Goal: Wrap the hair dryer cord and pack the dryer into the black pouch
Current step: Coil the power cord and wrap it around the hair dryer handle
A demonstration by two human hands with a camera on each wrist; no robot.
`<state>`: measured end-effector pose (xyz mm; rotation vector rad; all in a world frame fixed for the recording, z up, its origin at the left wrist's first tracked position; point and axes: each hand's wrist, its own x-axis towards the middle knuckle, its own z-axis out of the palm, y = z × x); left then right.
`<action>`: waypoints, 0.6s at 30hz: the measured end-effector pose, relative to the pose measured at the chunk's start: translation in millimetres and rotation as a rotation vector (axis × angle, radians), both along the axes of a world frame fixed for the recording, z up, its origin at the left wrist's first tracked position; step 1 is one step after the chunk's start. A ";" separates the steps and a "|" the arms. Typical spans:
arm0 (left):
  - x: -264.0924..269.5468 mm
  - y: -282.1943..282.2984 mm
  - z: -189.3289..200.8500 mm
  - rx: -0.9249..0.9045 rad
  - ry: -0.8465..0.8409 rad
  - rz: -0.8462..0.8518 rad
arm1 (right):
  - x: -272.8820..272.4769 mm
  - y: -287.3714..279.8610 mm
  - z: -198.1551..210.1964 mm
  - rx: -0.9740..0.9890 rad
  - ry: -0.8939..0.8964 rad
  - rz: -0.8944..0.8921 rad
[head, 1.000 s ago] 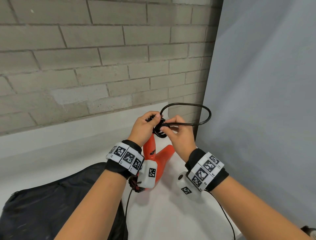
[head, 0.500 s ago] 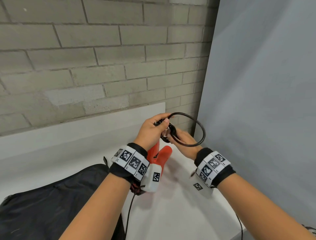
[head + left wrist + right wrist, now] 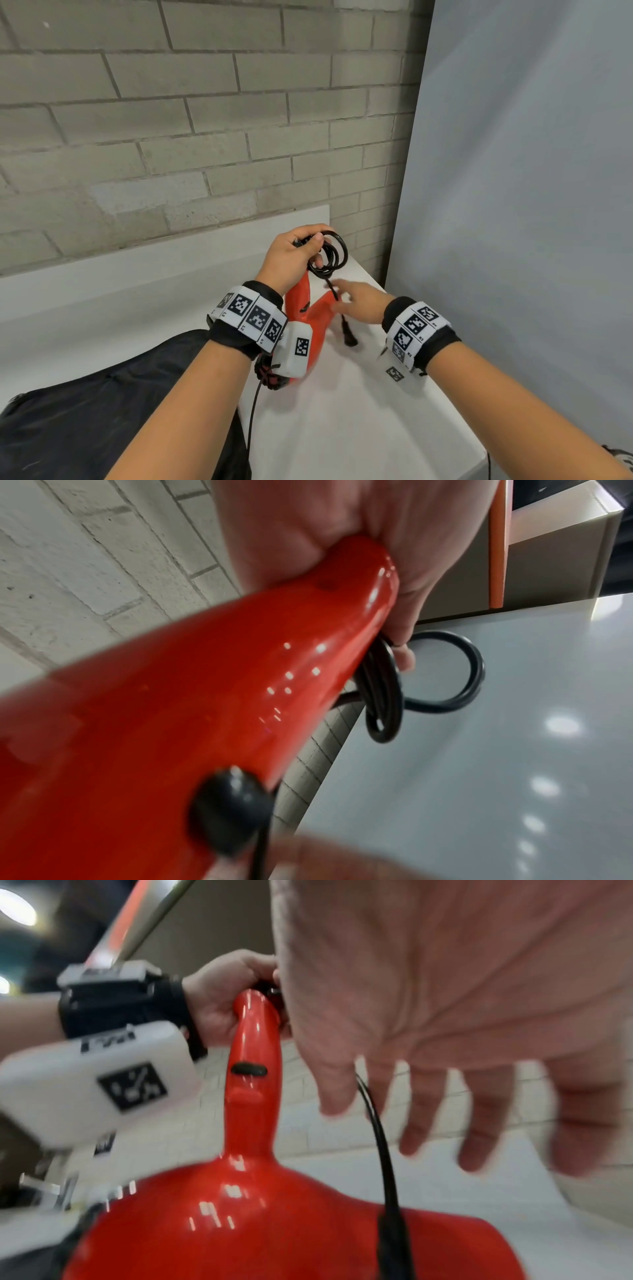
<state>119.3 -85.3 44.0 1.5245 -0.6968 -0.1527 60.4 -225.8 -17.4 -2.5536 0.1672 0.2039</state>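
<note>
The red hair dryer [image 3: 310,322] stands on the white table [image 3: 359,411], handle end up. My left hand [image 3: 296,255] grips the top of the handle [image 3: 342,593] together with the coiled black cord [image 3: 330,257], whose loops [image 3: 441,674] hang beside my fingers. The cord's tail with the plug [image 3: 347,334] dangles down past the dryer body [image 3: 274,1226]. My right hand [image 3: 356,299] hovers just right of the dryer with fingers [image 3: 486,1118] spread and holds nothing; the cord [image 3: 383,1150] runs in front of it. The black pouch [image 3: 85,418] lies at the lower left.
A grey brick wall [image 3: 171,120] rises behind the table and a pale grey panel [image 3: 531,205] closes the right side. The table's front right corner [image 3: 479,452] is near my right forearm. A thin black cable [image 3: 253,418] hangs from my left wrist device.
The big cord loop has been drawn into a small coil at the handle top. My right hand has let go of the cord and dropped lower, fingers spread. The plug end now dangles.
</note>
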 end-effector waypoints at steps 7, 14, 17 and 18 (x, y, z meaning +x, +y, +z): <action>-3.3 0.4 -0.1 -0.002 -0.009 -0.064 | 14.0 16.6 6.8 0.401 -0.437 -0.070; 2.4 10.9 2.1 0.057 -0.032 -0.029 | 9.8 -17.4 -16.3 -0.095 -0.119 -0.257; -1.5 8.1 1.5 0.076 -0.047 -0.046 | 9.6 -16.9 -14.6 -0.199 -0.097 -0.236; -2.7 6.8 1.1 0.061 -0.047 -0.050 | 9.8 -15.0 -13.2 -0.143 -0.115 -0.200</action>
